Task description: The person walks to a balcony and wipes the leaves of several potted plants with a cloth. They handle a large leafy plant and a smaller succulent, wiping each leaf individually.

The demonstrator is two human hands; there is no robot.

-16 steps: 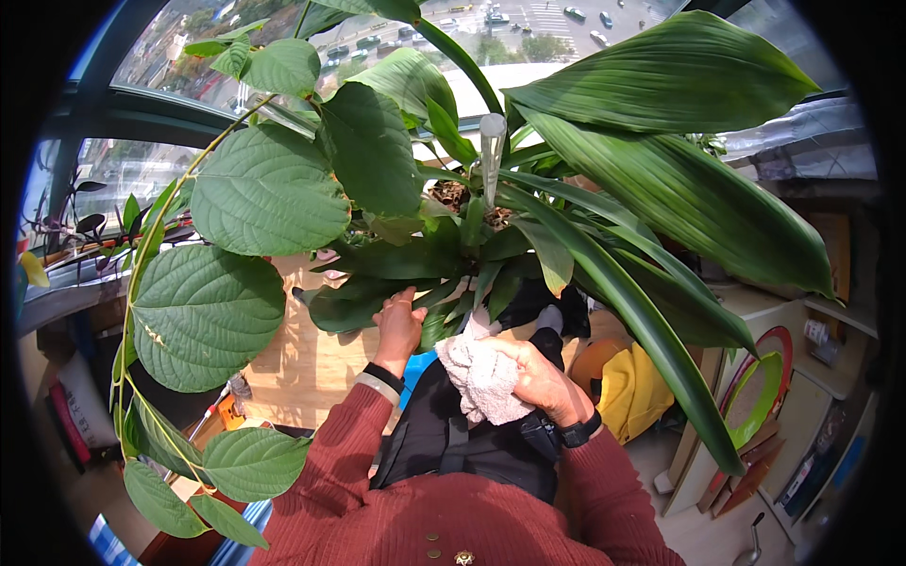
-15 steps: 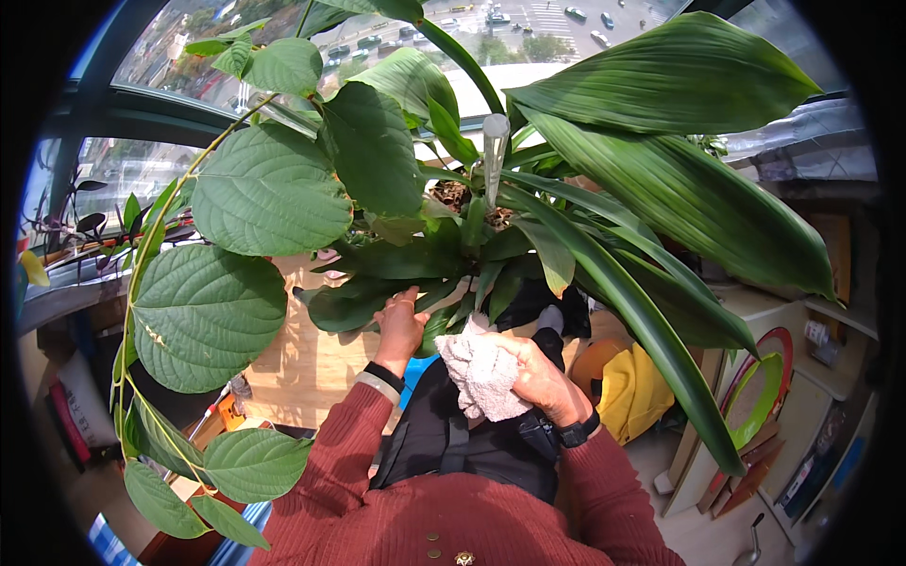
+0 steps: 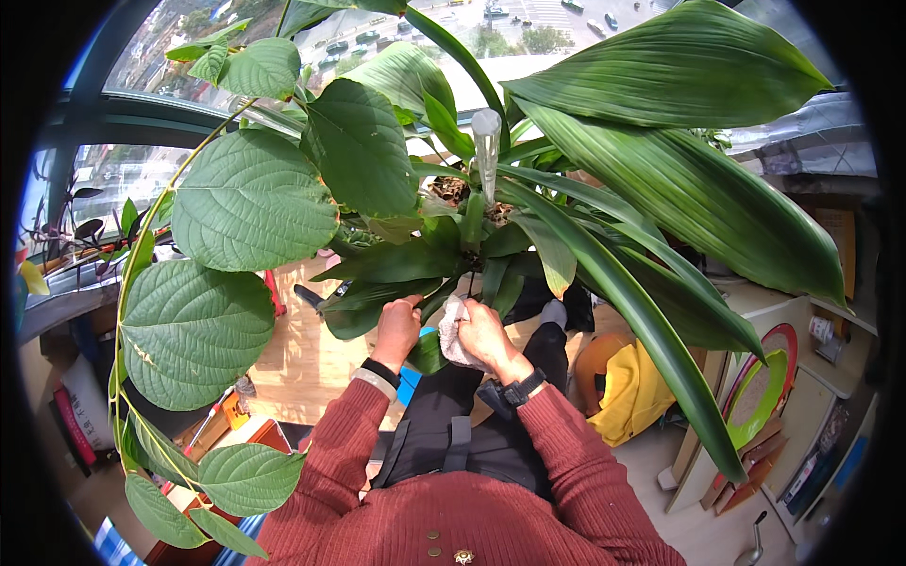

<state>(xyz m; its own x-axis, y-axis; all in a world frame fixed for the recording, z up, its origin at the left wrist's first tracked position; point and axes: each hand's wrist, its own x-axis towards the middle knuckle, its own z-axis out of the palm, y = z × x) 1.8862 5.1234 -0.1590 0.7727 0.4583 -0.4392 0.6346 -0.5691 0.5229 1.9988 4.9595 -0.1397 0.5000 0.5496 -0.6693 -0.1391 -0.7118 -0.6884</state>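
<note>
A large potted plant with long green leaves (image 3: 406, 261) spreads before me. My left hand (image 3: 398, 332) is closed at its lower leaves, its fingertips partly hidden, and seems to pinch the edge of a drooping leaf (image 3: 429, 354). Close beside it, my right hand (image 3: 486, 338) grips a pale pinkish terry cloth (image 3: 453, 332), bunched up against that same leaf. Most of the cloth is tucked under the fingers. A clear tapered tube (image 3: 486, 151) stands upright among the stems, above both hands.
A vine with broad round leaves (image 3: 198, 325) hangs at my left. Wide leaves (image 3: 689, 208) arch over the right side. Beyond stands a window (image 3: 142, 123). A yellow cloth (image 3: 637, 391) lies low at right, near a shelf unit (image 3: 802, 377) and a green round tray (image 3: 760, 396).
My right hand has moved up and left, bringing the cloth to the leaf near my left hand. The cloth is now more gathered in the fist. My left hand has shifted slightly down.
</note>
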